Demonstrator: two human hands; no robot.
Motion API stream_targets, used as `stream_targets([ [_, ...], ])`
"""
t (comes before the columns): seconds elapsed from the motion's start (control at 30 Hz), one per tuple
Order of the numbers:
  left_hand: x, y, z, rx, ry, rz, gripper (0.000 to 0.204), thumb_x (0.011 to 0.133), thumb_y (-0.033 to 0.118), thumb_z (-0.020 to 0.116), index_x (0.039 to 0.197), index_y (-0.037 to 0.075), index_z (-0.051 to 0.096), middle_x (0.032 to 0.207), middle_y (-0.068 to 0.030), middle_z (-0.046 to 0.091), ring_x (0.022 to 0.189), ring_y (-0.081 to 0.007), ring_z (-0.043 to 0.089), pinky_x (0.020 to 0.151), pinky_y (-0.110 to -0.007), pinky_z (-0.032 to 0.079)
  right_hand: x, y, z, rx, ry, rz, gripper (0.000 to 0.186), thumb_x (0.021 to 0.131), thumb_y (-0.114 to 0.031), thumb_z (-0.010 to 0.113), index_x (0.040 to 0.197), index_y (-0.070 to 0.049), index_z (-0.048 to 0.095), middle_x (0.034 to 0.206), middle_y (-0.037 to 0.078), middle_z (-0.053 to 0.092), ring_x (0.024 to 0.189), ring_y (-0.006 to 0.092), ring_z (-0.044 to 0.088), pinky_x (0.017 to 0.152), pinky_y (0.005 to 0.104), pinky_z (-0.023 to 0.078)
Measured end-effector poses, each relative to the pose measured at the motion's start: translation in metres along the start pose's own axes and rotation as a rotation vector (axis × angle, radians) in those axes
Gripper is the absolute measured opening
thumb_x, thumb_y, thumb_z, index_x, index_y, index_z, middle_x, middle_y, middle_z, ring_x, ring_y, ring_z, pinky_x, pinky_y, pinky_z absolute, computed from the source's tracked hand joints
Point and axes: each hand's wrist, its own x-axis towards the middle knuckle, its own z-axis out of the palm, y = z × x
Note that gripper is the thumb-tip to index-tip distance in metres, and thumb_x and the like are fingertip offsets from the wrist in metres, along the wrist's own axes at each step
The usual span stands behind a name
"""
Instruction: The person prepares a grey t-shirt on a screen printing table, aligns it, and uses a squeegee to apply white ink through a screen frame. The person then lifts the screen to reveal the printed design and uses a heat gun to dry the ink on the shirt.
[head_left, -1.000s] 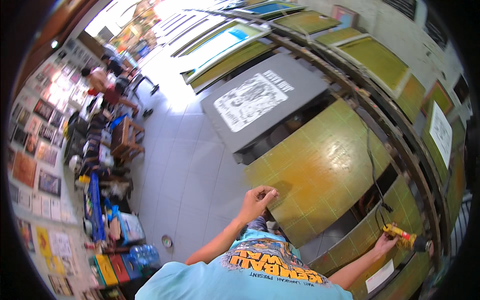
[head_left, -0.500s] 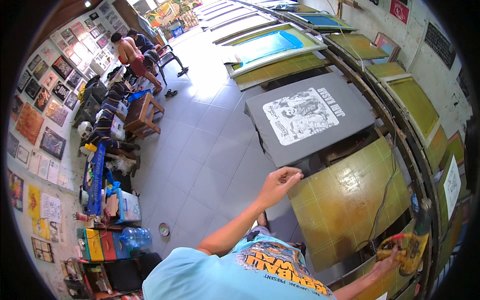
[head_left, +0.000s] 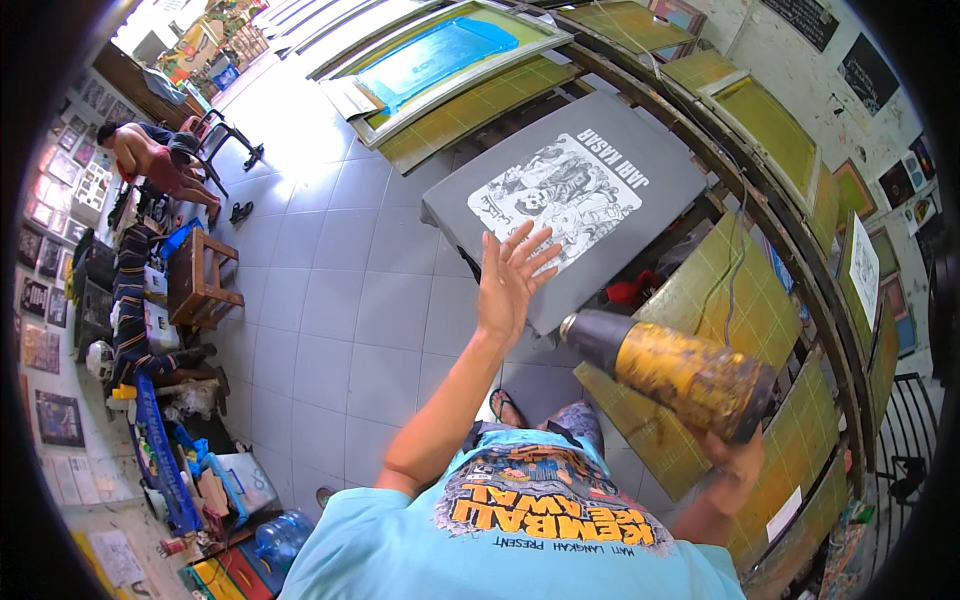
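Observation:
In my right hand [head_left: 737,458] is a worn yellow and black heat gun [head_left: 672,372], its metal nozzle pointing left toward the grey fabric. The fingers wrap round the handle, partly hidden behind the body. My left hand [head_left: 510,285] is raised with its fingers spread, holding nothing; in the picture it overlaps the near-left edge of a dark grey T-shirt [head_left: 655,170]. I cannot tell whether it touches the cloth. That shirt is stretched flat over a board and bears a white printed picture [head_left: 565,195] with lettering.
Yellow-green boards [head_left: 720,275] line the rack on my right, a dark cord [head_left: 738,245] running over one. Beyond the shirt lies a screen frame [head_left: 440,60] with blue ink. A wooden stool [head_left: 203,275] stands left; a person [head_left: 160,165] bends over farther back.
My right hand has brought the heat gun up from the right side toward the shirt. The left hand has moved up and left, its curled fingers now spread. My view has turned.

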Motion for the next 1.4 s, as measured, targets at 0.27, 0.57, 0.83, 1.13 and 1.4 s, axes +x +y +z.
stream_targets([
  [0.27, 0.026, -0.035, -0.061, 0.319, 0.285, 0.244, 0.065, 0.105, 0.053, 0.035, 0.14, 0.0, 0.05, 0.136, -0.016, 0.059, 0.122, -0.025, 0.059, 0.101, -0.037, 0.044, 0.06, -0.031, 0.018, -0.207, -0.151, 0.264, 0.067, 0.078, -0.005, 0.081, 0.137, -0.002, 0.05, 0.127, 0.009, 0.064, 0.111, 0.0182, 0.062, 0.093, 0.0331, 0.051],
  [0.57, 0.033, -0.027, -0.124, 0.996, 0.538, 0.482, 0.027, 0.1, 0.014, 0.06, 0.124, 0.002, 0.066, 0.125, -0.0116, 0.068, 0.118, -0.0221, 0.061, 0.099, -0.034, 0.047, 0.162, -0.06, 0.079, -0.069, -0.512, 0.278, 0.037, 0.093, -0.01, 0.069, 0.127, 0.001, 0.059, 0.117, 0.01, 0.067, 0.105, 0.0169, 0.062, 0.091, 0.0345, 0.051],
  [0.83, 0.059, -0.023, -0.143, 1.307, 0.312, 0.473, 0.034, 0.089, 0.012, 0.07, 0.122, 0.005, 0.067, 0.131, -0.0114, 0.064, 0.127, -0.0317, 0.054, 0.105, -0.042, 0.043, 0.203, -0.055, 0.13, -0.221, -0.419, 0.206, 0.032, 0.092, -0.008, 0.066, 0.122, 0.003, 0.06, 0.112, 0.015, 0.068, 0.102, 0.0189, 0.063, 0.089, 0.0351, 0.051],
  [1.13, 0.079, -0.022, -0.176, 1.435, 0.071, 0.472, 0.046, 0.087, 0.019, 0.07, 0.132, 0.009, 0.062, 0.144, -0.011, 0.053, 0.137, -0.0344, 0.043, 0.113, -0.049, 0.034, 0.226, -0.062, 0.161, -0.509, -0.429, 0.425, 0.035, 0.095, -0.011, 0.069, 0.125, 0.003, 0.059, 0.096, 0.003, 0.066, 0.081, 0.0083, 0.057, 0.068, 0.0274, 0.048],
  [1.4, 0.09, -0.024, -0.183, 1.565, 0.111, 0.434, 0.059, 0.091, 0.026, 0.068, 0.145, 0.008, 0.049, 0.159, -0.0165, 0.032, 0.15, -0.0409, 0.02, 0.119, -0.059, 0.018, 0.234, -0.068, 0.175, -0.555, -0.429, 0.398, 0.028, 0.095, -0.011, 0.068, 0.119, 0.003, 0.061, 0.087, 0.001, 0.063, 0.071, 0.0062, 0.054, 0.06, 0.0251, 0.045],
])
